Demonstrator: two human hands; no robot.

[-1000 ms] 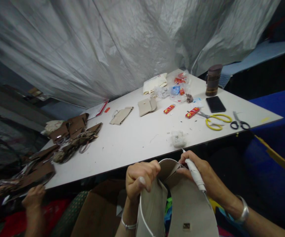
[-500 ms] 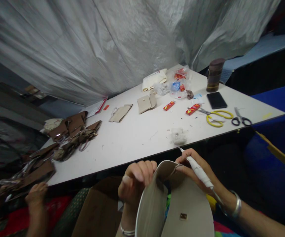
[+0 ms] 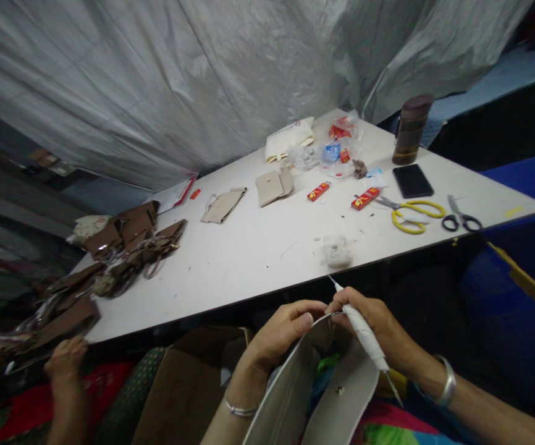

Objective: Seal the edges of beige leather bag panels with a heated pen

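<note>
My left hand [image 3: 286, 330] pinches the top edge of a beige bag piece [image 3: 295, 395] that curves down over my lap. My right hand [image 3: 379, 324] grips the same edge from the other side and also holds a white pen-like tool [image 3: 362, 330], its thin tip pointing up toward the table edge. Both hands are closed, just below the near edge of the white table [image 3: 258, 253]. A small metal stud [image 3: 339, 390] shows on the bag's inner face.
On the table lie a crumpled white wad [image 3: 337, 251], yellow scissors [image 3: 411, 216], black scissors [image 3: 462, 219], a phone [image 3: 412, 180], a brown jar [image 3: 410, 128], red packets [image 3: 364, 198], beige pieces [image 3: 272, 185] and brown bag parts [image 3: 128, 241]. Another person's hand [image 3: 63, 358] is at lower left. A cardboard box [image 3: 184, 389] sits below.
The bag piece has dropped lower and narrowed as my hands came together at its top edge. My left hand shifted right from a fist-like grip to a pinch. The view tilted slightly.
</note>
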